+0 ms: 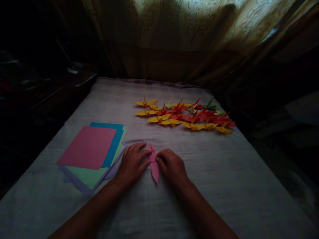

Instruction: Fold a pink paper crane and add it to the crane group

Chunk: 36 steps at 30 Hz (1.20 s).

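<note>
A pink folded paper (154, 168), long and pointed at both ends, lies on the cloth between my hands. From its left side, my left hand (133, 162) rests its thumb and index finger on the paper's edge, holding it, while the other fingers stretch forward. My right hand (173, 166) is curled, with thumb and forefinger pinching the right edge near the middle. Small creases show across the paper. The tips of the right fingers are partly hidden behind the knuckles.
A loose stack of square sheets lies left, with a pink sheet (88, 147) over blue, pale green and purple ones. Several folded paper cranes (171, 122), yellow, red, cream and green, stand in rows at the back right. A patterned curtain (174, 36) hangs behind the cloth-covered surface (224, 186).
</note>
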Each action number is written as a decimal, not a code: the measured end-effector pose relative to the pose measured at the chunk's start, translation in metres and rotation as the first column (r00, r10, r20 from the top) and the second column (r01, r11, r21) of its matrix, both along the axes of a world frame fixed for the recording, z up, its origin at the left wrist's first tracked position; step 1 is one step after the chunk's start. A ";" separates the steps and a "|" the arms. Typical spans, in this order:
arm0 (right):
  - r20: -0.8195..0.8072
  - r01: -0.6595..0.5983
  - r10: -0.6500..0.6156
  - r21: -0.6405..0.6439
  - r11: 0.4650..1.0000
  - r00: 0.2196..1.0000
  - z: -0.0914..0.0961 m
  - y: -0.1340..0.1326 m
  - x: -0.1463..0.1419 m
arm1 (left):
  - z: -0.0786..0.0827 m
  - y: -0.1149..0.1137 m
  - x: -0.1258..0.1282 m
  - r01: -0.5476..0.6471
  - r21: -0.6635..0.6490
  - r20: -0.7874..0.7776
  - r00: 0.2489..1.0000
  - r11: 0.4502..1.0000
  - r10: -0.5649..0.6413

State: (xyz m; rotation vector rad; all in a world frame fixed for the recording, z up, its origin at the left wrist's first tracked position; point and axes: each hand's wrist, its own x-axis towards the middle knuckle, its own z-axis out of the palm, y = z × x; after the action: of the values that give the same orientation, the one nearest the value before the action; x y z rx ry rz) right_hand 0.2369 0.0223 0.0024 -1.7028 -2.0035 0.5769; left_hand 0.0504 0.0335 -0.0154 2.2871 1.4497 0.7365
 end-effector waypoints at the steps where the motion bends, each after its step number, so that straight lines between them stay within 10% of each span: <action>1: 0.005 0.003 -0.003 0.008 1.000 1.000 0.000 0.000 0.000 | 0.000 0.000 0.000 0.002 -0.001 0.000 1.000 1.000 -0.002; 18: 0.040 0.046 -0.042 -0.096 0.994 0.998 0.018 -0.012 -0.006 | 0.000 0.003 0.000 -0.008 0.023 -0.001 1.000 1.000 0.008; 36: -0.288 0.126 -0.173 -0.175 0.977 0.942 0.008 -0.005 -0.009 | 0.004 -0.001 0.003 0.009 0.154 0.062 0.998 0.988 -0.019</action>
State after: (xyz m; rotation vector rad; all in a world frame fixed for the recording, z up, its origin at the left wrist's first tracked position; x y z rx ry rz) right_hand 0.2280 0.0176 0.0107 -1.7169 -1.6358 0.8991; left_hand 0.0531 0.0330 -0.0117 2.3614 1.3908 0.9376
